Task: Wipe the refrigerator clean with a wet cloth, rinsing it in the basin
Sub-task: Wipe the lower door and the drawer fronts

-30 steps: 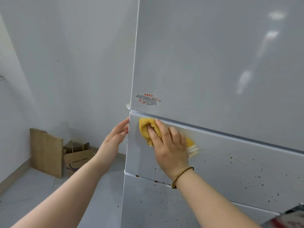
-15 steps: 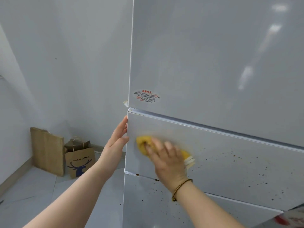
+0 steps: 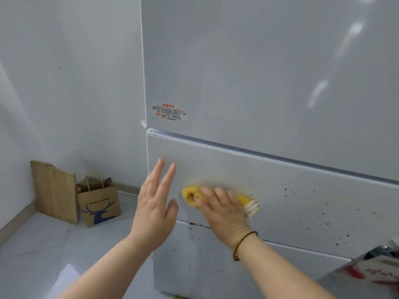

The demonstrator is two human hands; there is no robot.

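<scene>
The right hand [image 3: 224, 214] lies flat on the yellow cloth [image 3: 190, 196], fingers straight, pushing it on the refrigerator's [image 3: 259, 72] middle door near the left edge; the left hand [image 3: 154, 210] is open at that edge, maybe touching, I cannot tell; brown spots [image 3: 302, 197] dot the refrigerator's right part; paper bags [image 3: 99, 203] stand left of the refrigerator.

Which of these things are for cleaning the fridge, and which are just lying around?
For the job:
yellow cloth
right hand, pressing the cloth
left hand, held flat by the fridge
fridge drawer front
brown specks on it

Just lying about:
deer paper bag
flat brown bag beside it
box, lower right
</scene>
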